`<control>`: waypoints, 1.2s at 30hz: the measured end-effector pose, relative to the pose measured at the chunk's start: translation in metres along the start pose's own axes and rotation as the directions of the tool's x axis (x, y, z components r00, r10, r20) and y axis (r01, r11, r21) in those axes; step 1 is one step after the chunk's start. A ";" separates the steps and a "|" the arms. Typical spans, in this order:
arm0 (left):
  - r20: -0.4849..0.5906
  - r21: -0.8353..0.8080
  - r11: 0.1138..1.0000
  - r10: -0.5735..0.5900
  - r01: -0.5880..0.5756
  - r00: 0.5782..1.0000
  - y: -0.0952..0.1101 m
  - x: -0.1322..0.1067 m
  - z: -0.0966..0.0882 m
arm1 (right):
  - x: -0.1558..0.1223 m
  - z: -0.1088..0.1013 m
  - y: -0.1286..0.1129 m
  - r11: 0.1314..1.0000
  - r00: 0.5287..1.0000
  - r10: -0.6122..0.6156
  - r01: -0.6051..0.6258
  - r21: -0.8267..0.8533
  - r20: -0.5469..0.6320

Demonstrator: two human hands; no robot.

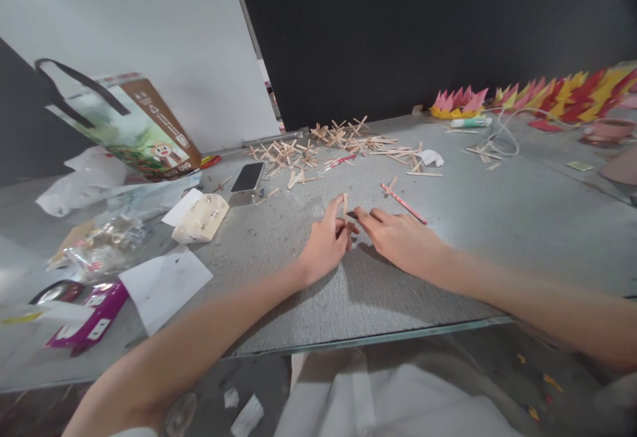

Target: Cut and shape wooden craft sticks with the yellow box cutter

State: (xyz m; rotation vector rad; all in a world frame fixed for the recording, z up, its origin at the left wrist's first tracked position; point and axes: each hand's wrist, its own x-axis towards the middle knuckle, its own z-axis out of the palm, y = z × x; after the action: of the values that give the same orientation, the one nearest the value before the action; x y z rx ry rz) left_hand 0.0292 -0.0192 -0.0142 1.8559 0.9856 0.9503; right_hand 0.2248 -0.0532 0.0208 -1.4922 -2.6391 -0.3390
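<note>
My left hand (328,241) is closed around a short wooden craft stick (345,205), which stands upright between its fingers near the table's front. Beside it, my right hand (401,238) is closed too, its fingertips pinched on a small dark thing (351,214) against the stick. That dark thing is too small to name. Just beyond the right hand lies a red patterned pencil (404,203), with a wooden stick (392,185) by its far end. Farther back, a heap of craft sticks (293,155) is spread out, several joined into star shapes.
On the left are a phone (247,177), a paper bag (149,125), white paper (169,284), plastic packets (107,245) and a purple package (92,317). Back right are pink and yellow paper crowns (460,102), a glue stick (470,123) and a white cable (505,133). A dark panel (398,32) stands behind.
</note>
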 end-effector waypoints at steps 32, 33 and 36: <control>-0.054 0.117 0.992 0.043 -0.036 0.998 0.000 -0.001 0.001 | 0.000 -0.007 -0.007 0.998 0.996 0.066 -0.066 -0.007 0.065; -0.054 0.122 0.992 0.040 -0.033 0.998 0.000 -0.001 0.001 | 0.000 -0.006 -0.006 0.998 0.996 0.064 -0.066 0.017 0.064; -0.055 0.123 0.992 0.031 -0.024 0.998 -0.002 -0.001 0.000 | 0.001 -0.002 -0.004 0.995 0.997 0.062 -0.066 0.076 0.055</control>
State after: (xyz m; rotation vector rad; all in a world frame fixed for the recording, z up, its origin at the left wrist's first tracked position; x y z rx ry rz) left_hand 0.0286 -0.0197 -0.0159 1.9575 1.0760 0.9826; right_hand 0.2205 -0.0548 0.0226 -1.5778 -2.6041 -0.1918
